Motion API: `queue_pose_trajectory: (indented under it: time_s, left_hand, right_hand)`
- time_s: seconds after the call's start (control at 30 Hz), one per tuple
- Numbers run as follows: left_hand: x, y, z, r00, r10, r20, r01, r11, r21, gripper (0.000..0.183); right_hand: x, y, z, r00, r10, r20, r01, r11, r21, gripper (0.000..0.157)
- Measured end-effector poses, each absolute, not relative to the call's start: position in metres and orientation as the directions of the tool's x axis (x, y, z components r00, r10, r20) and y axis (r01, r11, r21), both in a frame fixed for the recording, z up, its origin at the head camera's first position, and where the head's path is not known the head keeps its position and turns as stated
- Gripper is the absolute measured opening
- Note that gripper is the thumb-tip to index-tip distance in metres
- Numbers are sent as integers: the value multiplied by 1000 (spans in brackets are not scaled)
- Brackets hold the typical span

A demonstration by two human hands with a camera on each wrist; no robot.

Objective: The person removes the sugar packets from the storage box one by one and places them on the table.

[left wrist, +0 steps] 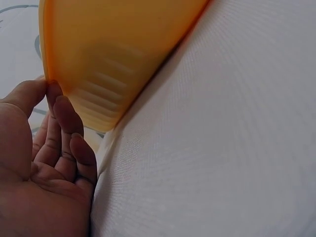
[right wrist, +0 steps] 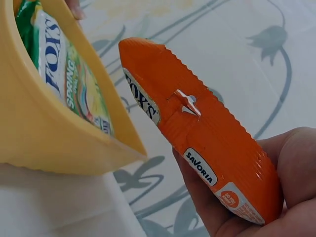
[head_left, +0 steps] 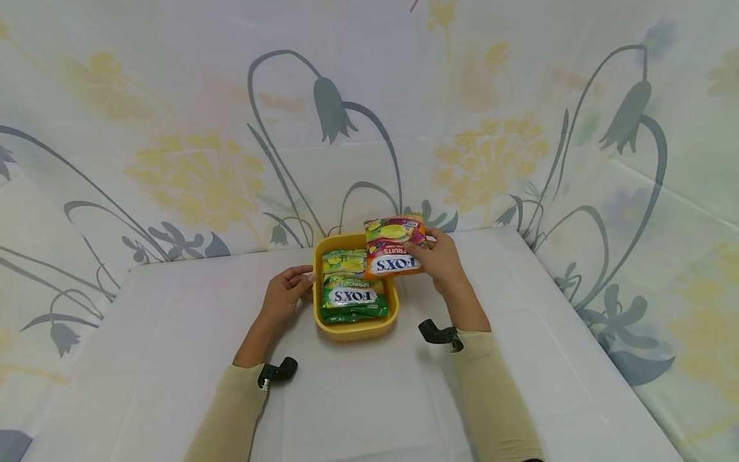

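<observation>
A yellow plastic tub point(head_left: 356, 333) sits on the white table, and a green Fox's Spring Tea candy bag point(head_left: 353, 296) lies inside it. My left hand point(head_left: 287, 292) pinches the tub's left rim between thumb and fingers, as the left wrist view shows along the ribbed yellow wall point(left wrist: 106, 84). My right hand point(head_left: 441, 260) grips a red and orange Fox's Fruits candy bag point(head_left: 395, 244) by its right side, thumb on the front. This bag overlaps the tub's upper right corner in the head view. In the right wrist view its orange bottom point(right wrist: 197, 123) shows, beside the tub.
A white cloth point(head_left: 346, 398) covers the table. Behind and to the sides stands a floral-printed sheet point(head_left: 369, 160) with grey and yellow flowers. Small black wrist cameras are worn on both sleeves, the right one point(head_left: 439, 332) hanging over the table.
</observation>
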State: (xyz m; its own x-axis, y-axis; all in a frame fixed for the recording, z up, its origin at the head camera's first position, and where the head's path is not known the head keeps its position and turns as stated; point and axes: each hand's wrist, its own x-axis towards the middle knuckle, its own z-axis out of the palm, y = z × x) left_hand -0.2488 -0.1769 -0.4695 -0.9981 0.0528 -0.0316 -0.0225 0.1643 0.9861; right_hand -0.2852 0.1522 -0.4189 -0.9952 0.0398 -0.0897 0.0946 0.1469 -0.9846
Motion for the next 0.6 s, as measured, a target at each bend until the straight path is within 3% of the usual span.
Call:
queue_pose_trajectory:
  time_s: [0.6]
  left_hand:
    - [-247,-178,-467,-997,52,-51,-43,154,987,40]
  right_hand:
    - [-298,185,-433,-990,84,-116,118,27,-993,67]
